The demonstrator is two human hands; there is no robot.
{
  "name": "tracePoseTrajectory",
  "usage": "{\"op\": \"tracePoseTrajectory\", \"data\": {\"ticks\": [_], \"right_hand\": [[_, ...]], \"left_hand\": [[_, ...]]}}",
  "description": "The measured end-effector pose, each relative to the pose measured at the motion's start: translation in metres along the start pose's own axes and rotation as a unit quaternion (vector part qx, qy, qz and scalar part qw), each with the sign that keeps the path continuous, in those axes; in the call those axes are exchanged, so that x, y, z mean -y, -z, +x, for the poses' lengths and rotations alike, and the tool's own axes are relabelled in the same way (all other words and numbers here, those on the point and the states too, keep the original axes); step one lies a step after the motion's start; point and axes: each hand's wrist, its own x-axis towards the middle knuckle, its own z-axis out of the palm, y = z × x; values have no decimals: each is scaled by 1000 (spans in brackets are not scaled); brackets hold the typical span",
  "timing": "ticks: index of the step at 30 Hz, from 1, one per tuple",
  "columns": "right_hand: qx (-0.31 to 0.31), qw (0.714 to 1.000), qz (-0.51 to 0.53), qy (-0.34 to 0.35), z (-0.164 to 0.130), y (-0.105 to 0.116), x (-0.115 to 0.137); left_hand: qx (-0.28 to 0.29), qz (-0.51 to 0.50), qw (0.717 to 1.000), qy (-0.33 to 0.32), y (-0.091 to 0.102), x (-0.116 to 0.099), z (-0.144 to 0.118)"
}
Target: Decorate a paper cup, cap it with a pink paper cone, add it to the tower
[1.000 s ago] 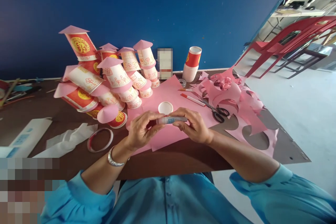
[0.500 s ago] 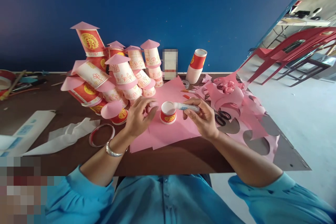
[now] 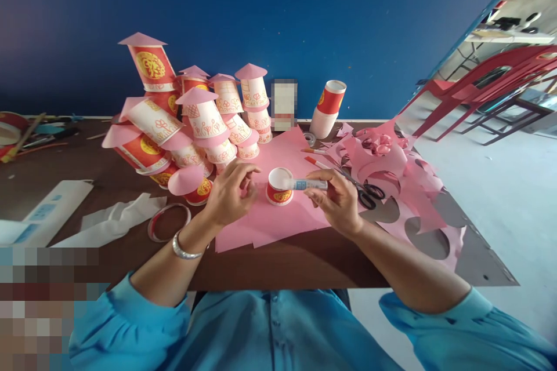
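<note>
- The surface (image 3: 282,266) is a dark brown board with a straight near edge, and a bare strip runs along that edge in front of the person.
- The blue wall (image 3: 278,11) closes off the far side, flat and matte.
- A heap of paper cup towers (image 3: 191,122) fills the far left, each a tapered cup in white or red with a pink paper cone on top; several lean or lie tilted against each other.
- A pink paper sheet (image 3: 278,223) lies flat in the middle with angular edges, and the hands work over it.
- Pink paper offcuts (image 3: 391,168) with round holes cut out spread to the right, curled and overlapping, reaching the right edge of the surface.
- The right hand (image 3: 339,203) pinches a glue tube (image 3: 307,184) between thumb and fingers.
- The left hand (image 3: 228,194) hovers just left of the cup, fingers curled and loosely bunched, holding nothing that shows.
- A small paper cup (image 3: 278,186) stands between the 2 hands on the pink sheet, red-banded, its white round end facing up.
- The glue tube is a slim clear cylinder with a blue label; its long axis lies nearly level, tip pointing left over the cup's top.
- Black-handled scissors (image 3: 368,191) lie just right of the right hand.
</note>
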Motion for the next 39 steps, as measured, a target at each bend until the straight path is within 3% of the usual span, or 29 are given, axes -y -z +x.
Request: {"op": "tracePoseTrajectory", "data": {"ticks": [2, 5, 9, 20, 27, 35, 39], "right_hand": [[14, 997, -48, 52, -1, 0, 5], [53, 990, -61, 113, -2, -1, 12], [118, 979, -71, 153, -5, -5, 12], [117, 967, -175, 145, -10, -1, 5], [179, 978, -102, 7, -10, 0, 2], [154, 960, -198, 125, -2, 3, -2], [191, 968, -160, 42, -5, 2, -1]], "left_hand": [[-36, -73, 996, -23, 8, -13, 2], [3, -176, 984, -39, 10, -29, 0], [9, -182, 983, -39, 2, -38, -2], [-10, -192, 981, -39, 0, -36, -2], [-2, -200, 979, -34, -2, -34, -3], [-8, -228, 974, -9, -4, -32, -4], [0, -216, 976, -17, -3, -34, -2]]}}
